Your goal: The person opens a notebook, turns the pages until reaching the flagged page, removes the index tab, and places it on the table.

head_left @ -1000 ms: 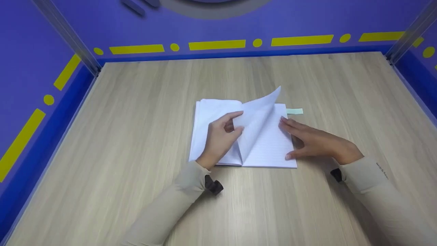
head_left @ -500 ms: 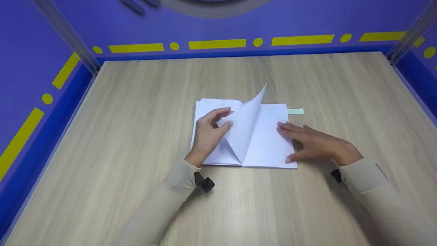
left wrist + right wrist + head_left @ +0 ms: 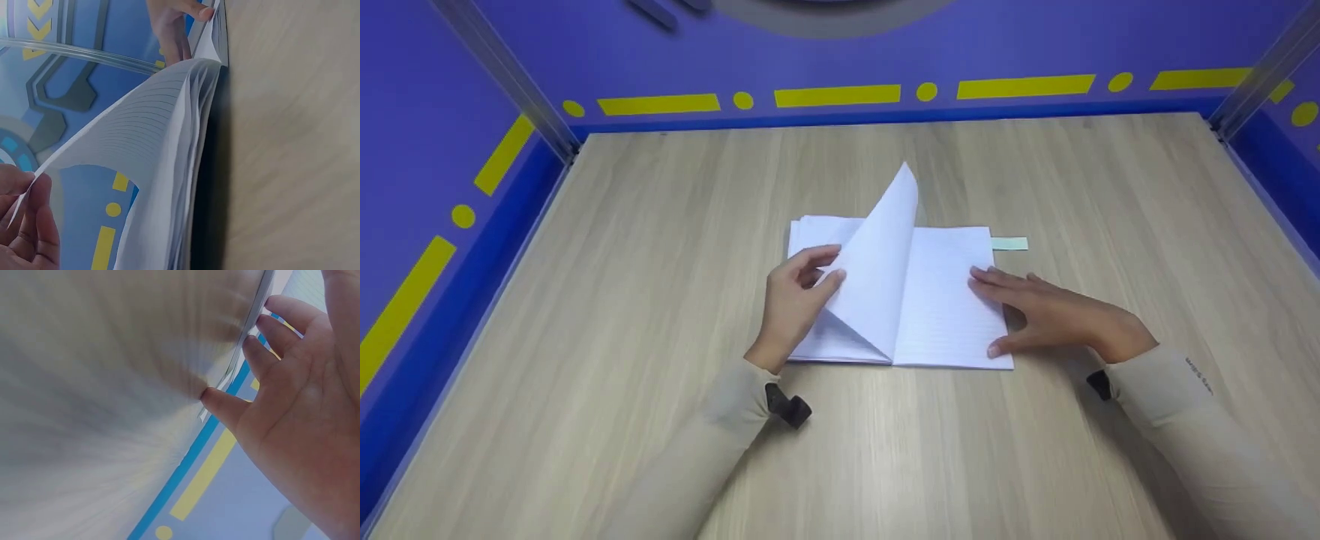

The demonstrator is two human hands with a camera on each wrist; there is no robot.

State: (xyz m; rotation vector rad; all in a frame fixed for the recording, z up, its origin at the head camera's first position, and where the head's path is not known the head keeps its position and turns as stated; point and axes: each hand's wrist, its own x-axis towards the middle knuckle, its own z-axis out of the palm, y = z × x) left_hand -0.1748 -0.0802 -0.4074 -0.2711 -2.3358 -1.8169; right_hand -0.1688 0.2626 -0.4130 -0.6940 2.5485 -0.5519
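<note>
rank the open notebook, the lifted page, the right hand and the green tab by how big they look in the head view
1. open notebook
2. lifted page
3. right hand, clearly smaller than the page
4. green tab, smallest by far

Left hand pinches with thumb and fingers; right hand lies flat, fingers spread.

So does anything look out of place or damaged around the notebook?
Nothing damaged. A pale green slip pokes out from under the notebook at its far right corner. The left hand pinches one page upright.
</note>
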